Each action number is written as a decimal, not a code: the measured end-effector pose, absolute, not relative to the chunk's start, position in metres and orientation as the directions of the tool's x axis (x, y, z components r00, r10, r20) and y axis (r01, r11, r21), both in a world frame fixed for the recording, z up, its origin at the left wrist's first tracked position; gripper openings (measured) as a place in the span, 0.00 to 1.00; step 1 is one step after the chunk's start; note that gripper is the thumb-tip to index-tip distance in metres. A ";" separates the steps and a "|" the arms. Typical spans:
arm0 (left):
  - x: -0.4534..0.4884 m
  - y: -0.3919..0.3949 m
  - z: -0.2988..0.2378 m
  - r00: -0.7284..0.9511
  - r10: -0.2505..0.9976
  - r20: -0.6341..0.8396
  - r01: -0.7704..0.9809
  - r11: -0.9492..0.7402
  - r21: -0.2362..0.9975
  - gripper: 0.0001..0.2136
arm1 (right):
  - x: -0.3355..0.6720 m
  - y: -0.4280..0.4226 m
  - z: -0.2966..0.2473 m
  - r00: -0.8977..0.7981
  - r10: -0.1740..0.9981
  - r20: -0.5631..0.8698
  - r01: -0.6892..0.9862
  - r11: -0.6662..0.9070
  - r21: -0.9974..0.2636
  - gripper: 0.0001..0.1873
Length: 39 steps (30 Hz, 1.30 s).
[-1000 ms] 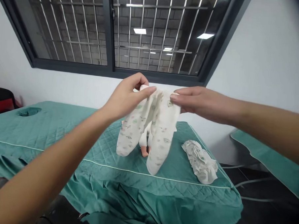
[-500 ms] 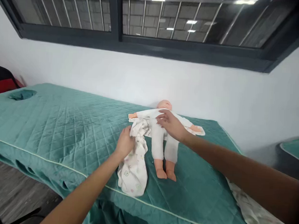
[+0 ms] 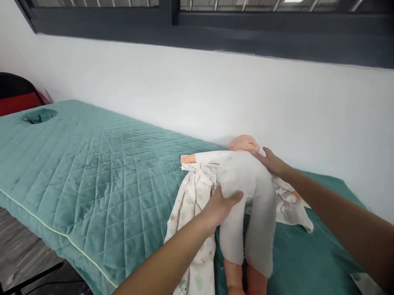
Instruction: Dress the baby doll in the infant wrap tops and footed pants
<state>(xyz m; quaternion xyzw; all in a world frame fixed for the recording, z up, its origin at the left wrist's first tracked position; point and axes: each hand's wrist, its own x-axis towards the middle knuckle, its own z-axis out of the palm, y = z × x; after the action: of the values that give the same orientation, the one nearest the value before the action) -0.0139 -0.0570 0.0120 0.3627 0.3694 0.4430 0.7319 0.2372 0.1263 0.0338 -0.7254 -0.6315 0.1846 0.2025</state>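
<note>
A baby doll in white lies on the green quilted bed, head toward the wall and bare feet toward me. Its torso and legs are white; the head, hands and feet are flesh-coloured. My left hand is closed around the doll's hip and upper thigh, thumb on top. At the doll's shoulder rests my right hand, touching it with fingers apart; some of them are hidden. White printed baby clothing lies beneath the doll and trails along its left side, with another part spread out under the right arm.
The green quilted bed cover stretches left to a face hole. A white wall and a dark window frame run behind it. A red and black item stands at the far left.
My left hand has left the printed clothing and now grips the doll's hip. My right hand has moved from above the doll's middle to its shoulder. The view is closer and tilted lower.
</note>
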 end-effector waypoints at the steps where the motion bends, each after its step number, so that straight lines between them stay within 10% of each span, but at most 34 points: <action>1: -0.013 -0.054 0.013 0.354 0.903 -0.245 -0.409 0.385 0.827 0.34 | 0.235 0.128 0.035 0.122 0.992 -0.022 0.829 -0.114 -0.548 0.58; 13: -0.150 -0.029 0.040 0.368 0.892 -0.262 -0.322 0.387 0.864 0.32 | 0.103 0.119 0.090 0.012 0.984 -0.176 0.734 -0.129 -0.667 0.67; 28: -0.347 0.033 -0.010 0.186 0.883 -0.432 -0.111 0.455 0.883 0.29 | -0.091 0.206 0.035 -0.281 0.957 -0.066 0.613 0.126 -0.780 0.65; 35: -0.342 0.008 0.013 -0.462 0.883 -0.080 0.299 0.240 0.924 0.20 | 0.018 0.183 0.013 0.014 1.000 -0.026 0.732 -0.028 -0.681 0.39; 39: -0.294 -0.015 0.045 -0.494 0.831 0.256 0.466 0.005 0.885 0.14 | 0.109 0.143 0.026 0.191 0.981 0.023 0.837 -0.151 -0.526 0.30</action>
<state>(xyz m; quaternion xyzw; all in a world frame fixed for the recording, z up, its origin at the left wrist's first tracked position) -0.2944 -0.0154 0.0450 0.4719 0.6870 0.5244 0.1741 0.1090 0.1426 0.0264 -0.7402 -0.6141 0.1655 0.2180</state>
